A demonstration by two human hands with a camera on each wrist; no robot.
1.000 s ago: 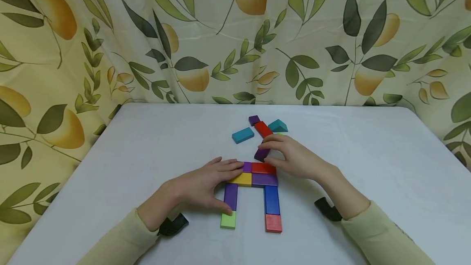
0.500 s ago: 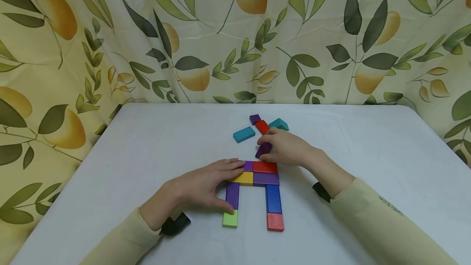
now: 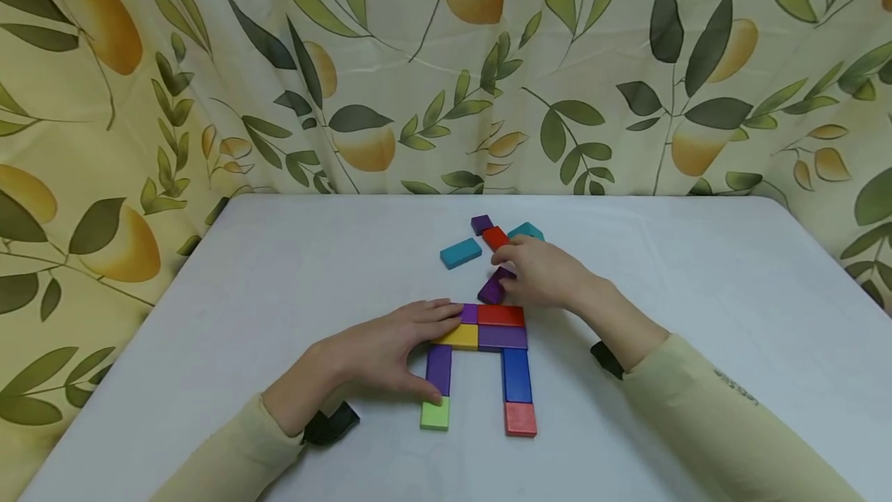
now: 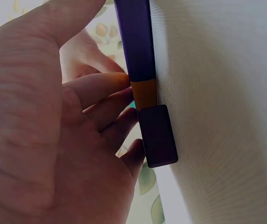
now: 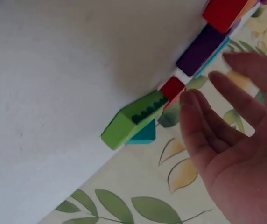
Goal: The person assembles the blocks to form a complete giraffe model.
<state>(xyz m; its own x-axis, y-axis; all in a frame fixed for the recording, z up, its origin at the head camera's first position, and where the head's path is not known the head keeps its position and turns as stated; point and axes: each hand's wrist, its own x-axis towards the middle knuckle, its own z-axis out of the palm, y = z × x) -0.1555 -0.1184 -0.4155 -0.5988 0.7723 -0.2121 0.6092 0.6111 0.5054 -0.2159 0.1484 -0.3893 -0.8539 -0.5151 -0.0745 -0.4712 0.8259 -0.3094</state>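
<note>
A flat figure of coloured wooden blocks lies on the white table, with a yellow block [image 3: 460,337] and a red block [image 3: 500,316] in its upper part. My left hand [image 3: 393,347] rests on its left side, fingers extended over the top rows and thumb by the light green block [image 3: 435,415]. Just beyond the figure lies a loose purple block [image 3: 493,287], tilted. My right hand [image 3: 547,273] hovers at its right. In the right wrist view the fingers [image 5: 199,126] are loosely bent, with nothing held, and a green block [image 5: 133,119] lies near them.
Farther back lie a teal block [image 3: 461,253], a small purple block [image 3: 481,225], another red block [image 3: 495,238] and a teal triangular block [image 3: 526,231]. A patterned curtain [image 3: 446,99] hangs behind the table's far edge [image 3: 334,196].
My right hand has shifted left and away from me, and its fingers have come off the loose purple block, which now shows more fully. My left hand stays in place.
</note>
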